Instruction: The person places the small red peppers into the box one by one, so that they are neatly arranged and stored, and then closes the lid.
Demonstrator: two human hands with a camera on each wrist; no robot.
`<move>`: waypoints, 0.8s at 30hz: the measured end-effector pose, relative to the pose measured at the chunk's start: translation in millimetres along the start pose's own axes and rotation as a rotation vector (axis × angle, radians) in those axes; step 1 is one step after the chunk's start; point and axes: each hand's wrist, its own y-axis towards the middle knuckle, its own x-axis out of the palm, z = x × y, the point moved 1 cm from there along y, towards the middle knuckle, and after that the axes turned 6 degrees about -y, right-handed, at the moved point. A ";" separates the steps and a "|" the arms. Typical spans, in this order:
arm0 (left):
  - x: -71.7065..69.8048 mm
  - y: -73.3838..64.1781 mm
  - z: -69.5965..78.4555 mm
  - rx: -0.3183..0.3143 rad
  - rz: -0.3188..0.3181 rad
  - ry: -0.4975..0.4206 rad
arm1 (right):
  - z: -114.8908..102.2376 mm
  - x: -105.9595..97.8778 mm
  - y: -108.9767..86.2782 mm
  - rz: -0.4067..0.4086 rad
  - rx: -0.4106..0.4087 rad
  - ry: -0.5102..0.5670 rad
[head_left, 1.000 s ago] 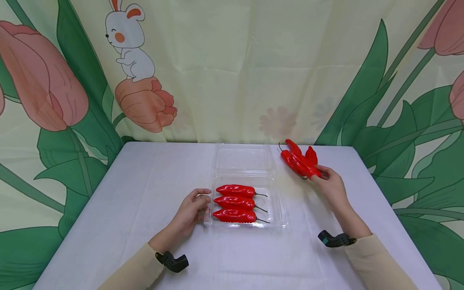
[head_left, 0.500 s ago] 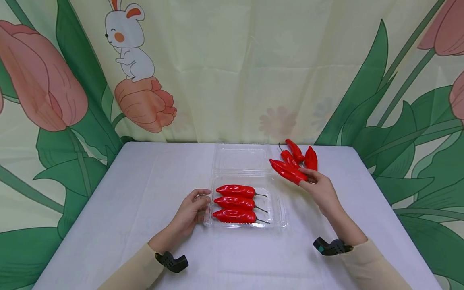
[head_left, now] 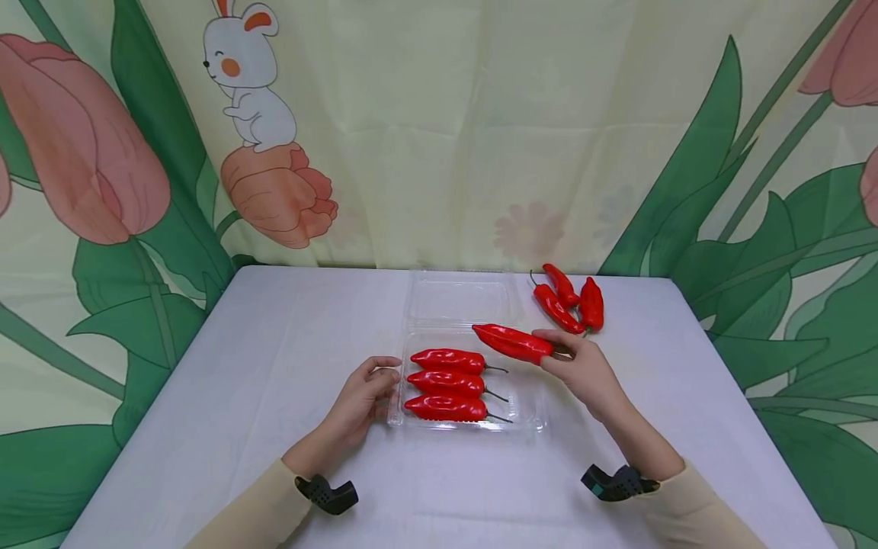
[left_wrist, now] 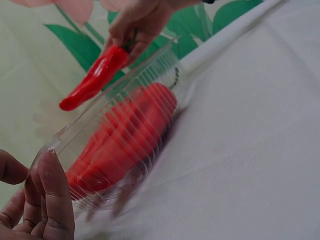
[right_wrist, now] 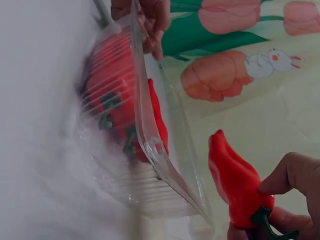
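A clear plastic clamshell box lies with its lid folded back. Inside it, three red chili peppers lie side by side, tips to the left and stems to the right. My left hand pinches the box's left rim between thumb and fingers, as the left wrist view shows. By its stem end, my right hand grips another red chili pepper, held over the box's upper right part with its tip to the left. The right wrist view shows this pepper's green stem beside the fingers.
Three more red chili peppers lie in a loose pile at the table's back right. A white cloth covers the table. Behind it hangs a curtain printed with tulips and a rabbit.
My right hand has lifted one chili pepper off the pile and carried it left and toward me, over the box. The left hand has stayed at the box's rim.
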 end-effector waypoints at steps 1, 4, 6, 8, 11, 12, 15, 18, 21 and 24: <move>0.2 0.2 0.0 -0.002 0.001 -0.003 | -0.8 2.2 -1.6 -0.009 -0.007 -0.003; 0.1 0.4 0.1 -0.003 0.000 -0.005 | -2.3 8.4 -5.5 -0.026 -0.023 -0.011; -0.1 0.3 0.1 -0.001 -0.001 -0.001 | -2.5 11.7 -6.9 -0.034 -0.031 -0.013; -0.2 0.3 0.0 -0.001 -0.002 0.003 | -2.5 14.4 -7.4 -0.035 -0.037 -0.022; 0.3 -0.1 0.1 0.003 -0.001 0.004 | -2.1 17.3 -7.9 -0.043 -0.040 -0.028; 0.5 -0.2 0.0 0.002 -0.002 0.002 | -2.0 18.0 -8.2 -0.043 -0.039 -0.030; 1.3 -0.5 0.2 0.007 -0.009 -0.001 | -1.4 19.7 -9.1 -0.045 -0.042 -0.029; 1.9 -0.6 0.4 0.010 -0.015 -0.003 | -1.2 21.4 -9.9 -0.044 -0.048 -0.031; 1.9 -0.8 0.7 0.009 -0.014 -0.001 | -2.1 24.0 -11.0 -0.054 -0.053 -0.031; 1.9 -1.8 1.9 0.001 -0.008 -0.005 | -3.9 27.4 -12.9 -0.073 -0.052 -0.036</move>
